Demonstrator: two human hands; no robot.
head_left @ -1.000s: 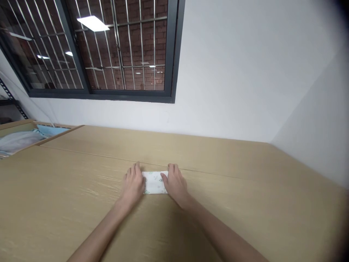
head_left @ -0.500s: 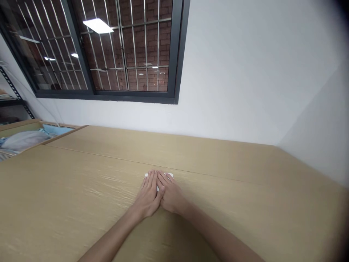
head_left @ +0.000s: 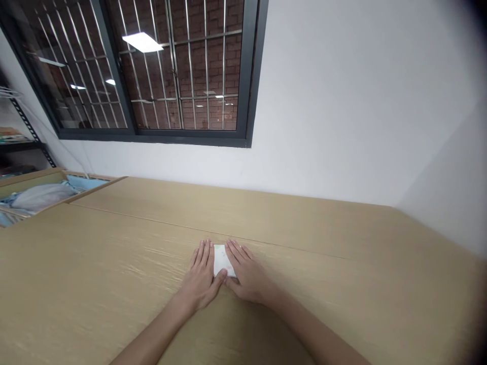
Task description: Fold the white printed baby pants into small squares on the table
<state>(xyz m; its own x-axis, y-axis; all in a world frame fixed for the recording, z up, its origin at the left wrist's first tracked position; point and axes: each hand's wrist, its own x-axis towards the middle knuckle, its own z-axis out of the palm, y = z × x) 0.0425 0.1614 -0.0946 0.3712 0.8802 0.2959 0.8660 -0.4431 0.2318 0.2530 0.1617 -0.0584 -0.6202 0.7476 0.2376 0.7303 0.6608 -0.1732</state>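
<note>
A small white square point(head_left: 222, 260) with faint markings, perhaps folded paper or tissue, lies flat on the wood-coloured tabletop point(head_left: 114, 284). My left hand point(head_left: 201, 274) rests flat over its left side, fingers stretched forward. Over the right side lies my right hand point(head_left: 247, 271), also flat with the fingers extended. Both thumbs meet at the near edge of the square. Its middle shows between the hands, while its side edges are hidden under the fingers.
A seam runs across the tabletop just beyond my fingers. At the left stands an open wooden box point(head_left: 95, 188) with a white bag point(head_left: 43, 196) and blue lining. Behind are a white wall point(head_left: 323, 101), a barred window point(head_left: 182, 76) and a black metal shelf point(head_left: 23, 147).
My hands have moved apart sideways, the left one to the left and the right one to the right. More of the white square shows between them. The camera view has shifted slightly.
</note>
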